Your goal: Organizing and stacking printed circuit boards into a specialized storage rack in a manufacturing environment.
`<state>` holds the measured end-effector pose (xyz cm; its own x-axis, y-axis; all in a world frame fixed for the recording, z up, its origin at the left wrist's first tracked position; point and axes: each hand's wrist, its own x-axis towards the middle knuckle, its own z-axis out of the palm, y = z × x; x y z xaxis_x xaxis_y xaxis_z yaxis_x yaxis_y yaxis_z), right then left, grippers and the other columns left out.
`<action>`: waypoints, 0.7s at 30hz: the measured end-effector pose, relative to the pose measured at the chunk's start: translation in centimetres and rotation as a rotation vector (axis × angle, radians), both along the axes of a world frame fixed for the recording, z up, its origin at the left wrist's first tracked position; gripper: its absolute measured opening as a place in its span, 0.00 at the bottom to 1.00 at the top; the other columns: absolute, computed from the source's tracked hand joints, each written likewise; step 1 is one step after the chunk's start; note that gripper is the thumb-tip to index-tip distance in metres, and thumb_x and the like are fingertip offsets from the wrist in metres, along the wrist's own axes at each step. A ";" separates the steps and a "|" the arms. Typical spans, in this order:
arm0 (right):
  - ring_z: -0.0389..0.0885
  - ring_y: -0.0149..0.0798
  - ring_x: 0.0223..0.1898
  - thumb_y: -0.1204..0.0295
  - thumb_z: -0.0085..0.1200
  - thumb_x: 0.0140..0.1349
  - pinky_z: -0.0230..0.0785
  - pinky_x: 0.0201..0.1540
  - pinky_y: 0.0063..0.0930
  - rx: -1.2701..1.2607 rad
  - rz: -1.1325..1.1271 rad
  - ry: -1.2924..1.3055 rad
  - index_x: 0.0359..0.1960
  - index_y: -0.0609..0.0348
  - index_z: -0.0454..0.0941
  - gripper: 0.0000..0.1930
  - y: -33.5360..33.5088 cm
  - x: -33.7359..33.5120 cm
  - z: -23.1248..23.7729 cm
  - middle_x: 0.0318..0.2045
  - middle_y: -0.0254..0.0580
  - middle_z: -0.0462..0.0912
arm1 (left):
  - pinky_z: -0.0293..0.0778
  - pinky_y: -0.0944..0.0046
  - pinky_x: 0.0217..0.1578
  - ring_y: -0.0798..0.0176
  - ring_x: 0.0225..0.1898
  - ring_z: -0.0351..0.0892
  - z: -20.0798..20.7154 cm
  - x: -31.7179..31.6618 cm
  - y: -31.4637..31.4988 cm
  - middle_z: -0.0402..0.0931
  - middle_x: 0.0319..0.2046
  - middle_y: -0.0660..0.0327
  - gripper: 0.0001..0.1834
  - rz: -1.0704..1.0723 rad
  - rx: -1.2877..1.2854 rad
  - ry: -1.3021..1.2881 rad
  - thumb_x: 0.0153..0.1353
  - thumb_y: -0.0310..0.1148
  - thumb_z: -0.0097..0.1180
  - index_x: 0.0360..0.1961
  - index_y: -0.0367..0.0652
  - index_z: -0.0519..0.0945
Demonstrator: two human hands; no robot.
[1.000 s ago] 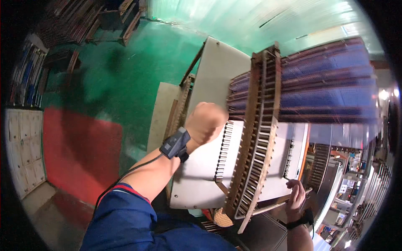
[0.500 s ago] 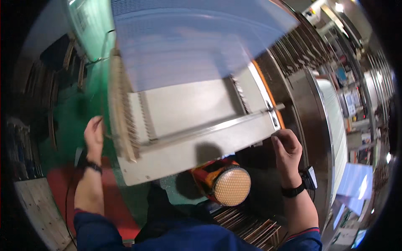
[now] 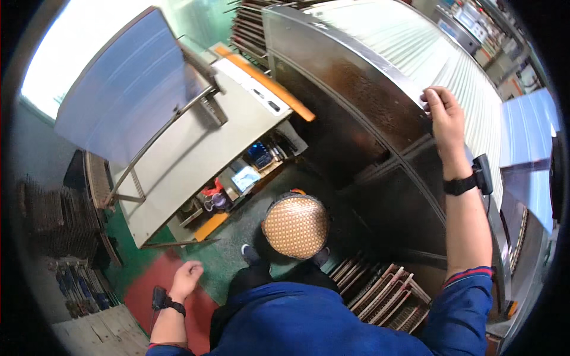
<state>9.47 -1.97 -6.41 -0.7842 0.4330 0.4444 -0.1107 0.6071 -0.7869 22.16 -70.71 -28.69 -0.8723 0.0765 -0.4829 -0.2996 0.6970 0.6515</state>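
My left hand hangs low above the red mat, its fingers loosely curled in with nothing visible in them. Out to the right, my right hand is raised, fingers bent toward the thumb. No object shows in it. It overlaps the edge of a metal-sided machine with a pale ribbed top; whether it touches that edge I cannot tell. A large bluish see-through sheet stands tilted over a white worktable, beside a metal bar. Both hands are apart from sheet and table.
A round stool with a patterned seat stands before my legs. Racks sit low at right, more stacked racks at left. The shelf under the table holds a lit screen. Bluish sheets stand far right.
My view has swung right, so the table and sheet now lie at the upper left. My left hand has dropped away from the table's side; my right has moved from its corner toward the machine.
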 end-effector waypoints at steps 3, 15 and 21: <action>0.79 0.27 0.38 0.67 0.53 0.74 0.72 0.43 0.24 -0.062 0.195 -0.059 0.43 0.63 0.83 0.11 -3.0 3.6 -2.3 0.36 0.34 0.84 | 0.76 0.62 0.49 0.65 0.44 0.81 4.5 -3.1 6.2 0.84 0.41 0.58 0.12 -0.108 0.071 0.037 0.66 0.31 0.60 0.48 0.37 0.83; 0.86 0.45 0.44 0.62 0.56 0.69 0.76 0.49 0.37 -0.186 0.089 -0.773 0.46 0.61 0.82 0.15 -2.6 11.5 -24.4 0.38 0.51 0.86 | 0.65 0.52 0.65 0.47 0.61 0.75 14.0 -28.8 7.4 0.77 0.56 0.46 0.25 -0.242 -0.468 1.101 0.68 0.37 0.58 0.62 0.38 0.74; 0.79 0.58 0.59 0.59 0.59 0.64 0.70 0.62 0.43 -0.140 0.250 -0.946 0.59 0.63 0.76 0.26 -5.6 9.4 -41.2 0.55 0.62 0.80 | 0.73 0.53 0.57 0.46 0.54 0.81 12.2 -34.0 10.4 0.81 0.54 0.43 0.31 -0.181 -0.577 0.728 0.72 0.50 0.53 0.66 0.38 0.72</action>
<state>18.87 -7.60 -47.65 -0.8657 0.2077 -0.4555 0.4890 0.5462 -0.6802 -11.83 -60.32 -16.45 -0.9725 0.1596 0.1697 0.1893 0.9660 0.1761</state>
